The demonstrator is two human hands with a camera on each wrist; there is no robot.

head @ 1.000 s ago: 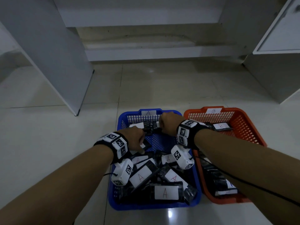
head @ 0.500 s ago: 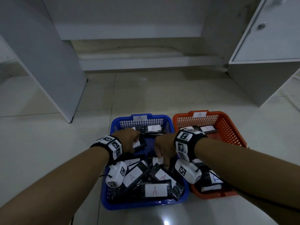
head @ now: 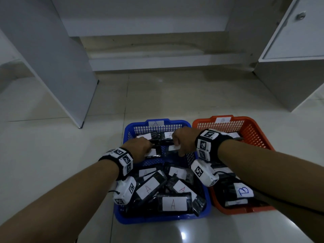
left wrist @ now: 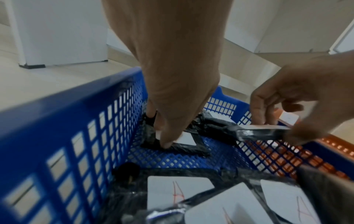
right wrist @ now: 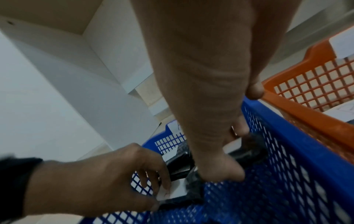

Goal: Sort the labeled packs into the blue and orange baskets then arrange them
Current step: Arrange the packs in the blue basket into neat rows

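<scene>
Two baskets stand side by side on the floor: a blue basket (head: pixel 157 219) tagged A and an orange basket (head: pixel 259 134) tagged B. Both hands reach into the far end of the blue one. My left hand (head: pixel 147 148) pinches a black pack with a white label (left wrist: pixel 187 139) that lies on the basket floor at the far left. My right hand (head: pixel 177 146) grips another labelled black pack (left wrist: pixel 264 132) and holds it just above the floor, near the right wall. Several A packs (head: pixel 173 204) are piled at the near end. A B pack (head: pixel 244 191) lies in the orange basket.
A white cabinet panel (head: pixel 52 67) stands on the left and a white cabinet (head: pixel 289 76) on the right. A low ledge (head: pixel 157 62) runs across the back. Pale tiled floor (head: pixel 166 99) lies beyond the baskets.
My right hand dipped to the pile in the middle of the blue basket, then came back to the far end holding a pack. My left hand stayed on its pack.
</scene>
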